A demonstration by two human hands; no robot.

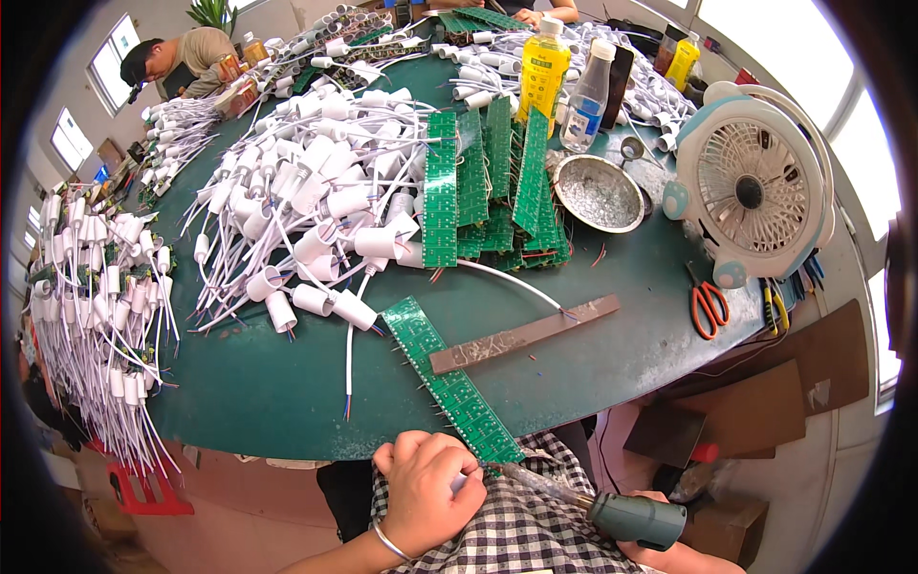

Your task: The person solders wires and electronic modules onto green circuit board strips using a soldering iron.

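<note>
My left hand [430, 486] is closed at the table's near edge, its fingers curled round a white piece [458, 483] that mostly hides in the grip. Beside it, the near end of a long green circuit board [475, 409] juts over the edge. My right hand [660, 547] grips the dark green handle of a soldering iron [635, 518], partly hiding the fingers. The iron's tip reaches left, close to the board's end and my left fingers; contact cannot be made out. A brown bar [526, 333] lies across the board.
White cylindrical sockets with cables [316, 182] heap at the left. Stacked green boards [470, 182] stand behind, near a yellow bottle [543, 72], a clear bottle [585, 100] and a metal bowl [600, 194]. Rightward are a fan [751, 187] and orange-handled scissors [709, 308]. Another person [196, 57] sits far left.
</note>
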